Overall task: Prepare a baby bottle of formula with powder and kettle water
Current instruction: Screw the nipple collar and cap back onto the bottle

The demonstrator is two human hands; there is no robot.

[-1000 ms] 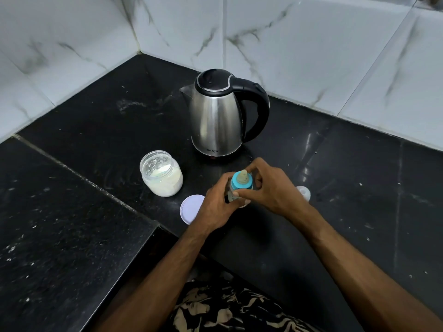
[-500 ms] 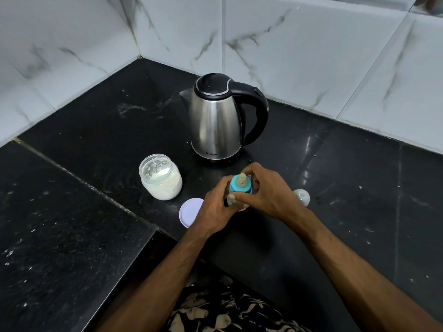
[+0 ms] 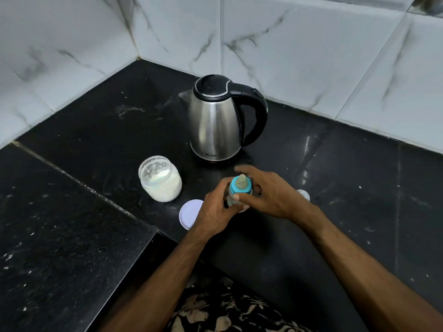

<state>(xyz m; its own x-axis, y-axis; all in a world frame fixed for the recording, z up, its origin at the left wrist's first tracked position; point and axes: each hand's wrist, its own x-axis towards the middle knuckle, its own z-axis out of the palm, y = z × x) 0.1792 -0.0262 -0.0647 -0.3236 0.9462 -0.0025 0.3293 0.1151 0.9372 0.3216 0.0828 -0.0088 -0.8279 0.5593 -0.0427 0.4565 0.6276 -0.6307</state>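
Here, both hands on baby bottle [image 3: 240, 188] (upright), kettle [image 3: 215, 123] behind

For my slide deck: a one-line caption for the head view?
Both hands grip a teal-collared baby bottle on a black counter, beside kettle and open powder jar.

A black polished stone desk [image 3: 96, 130] fills most of the view, speckled with pale flecks and a dried whitish smear toward 11 o'clock. A thin pale seam [image 3: 72, 178] crosses it from 9 o'clock toward the centre. White marble-look wall tiles [image 3: 299, 44] with grey veins rise behind, from 9 round to 3 o'clock, meeting in a corner at 11 o'clock. At 6 o'clock, below the desk's edge, lies dark cloth with a pale leaf print [image 3: 227, 312].
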